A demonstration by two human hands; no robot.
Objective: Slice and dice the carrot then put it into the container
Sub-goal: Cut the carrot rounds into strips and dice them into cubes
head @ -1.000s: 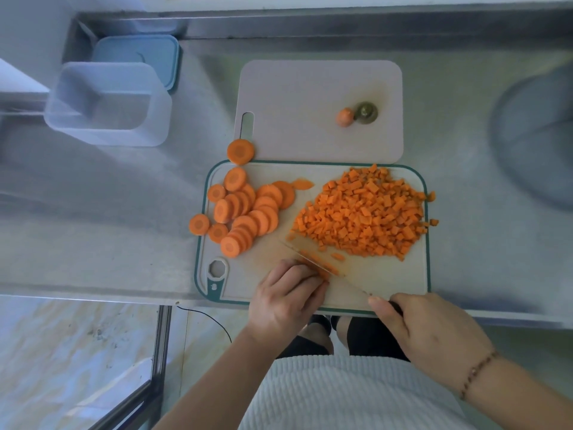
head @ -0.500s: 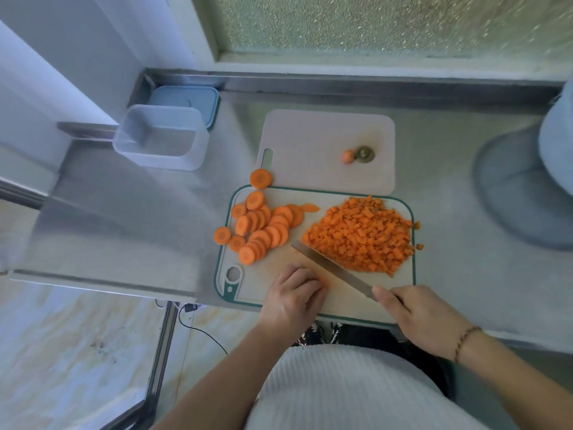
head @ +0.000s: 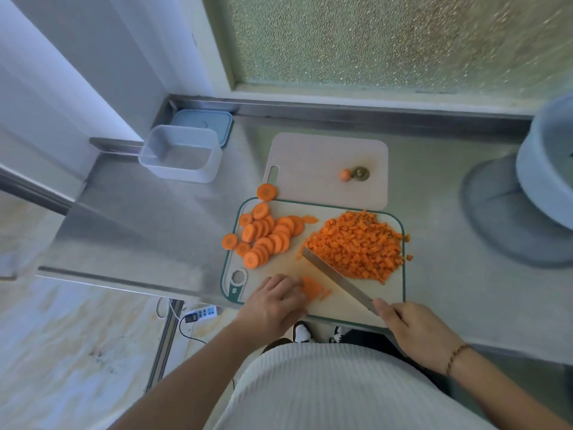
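Observation:
A green-rimmed cutting board (head: pixel 397 293) lies on the steel counter. On its left sits a heap of round carrot slices (head: pixel 266 237); on its right, a big pile of diced carrot (head: pixel 359 246). My left hand (head: pixel 273 302) presses down on a few carrot strips (head: pixel 313 288) at the board's near edge. My right hand (head: pixel 412 332) grips the knife (head: pixel 338 280), whose blade lies flat against the near side of the diced pile. The clear empty container (head: pixel 179 156) stands at the back left of the counter.
A second pale board (head: pixel 328 156) behind carries the carrot end (head: pixel 344 174) and stem top (head: pixel 359 173). A blue lid (head: pixel 201 122) lies behind the container. A blue bowl-like object (head: pixel 545 181) stands at the right. Two slices (head: pixel 229 242) lie off the board.
The camera has tilted up and back, showing the window. The knife has left the strips under my left hand and now rests against the diced pile.

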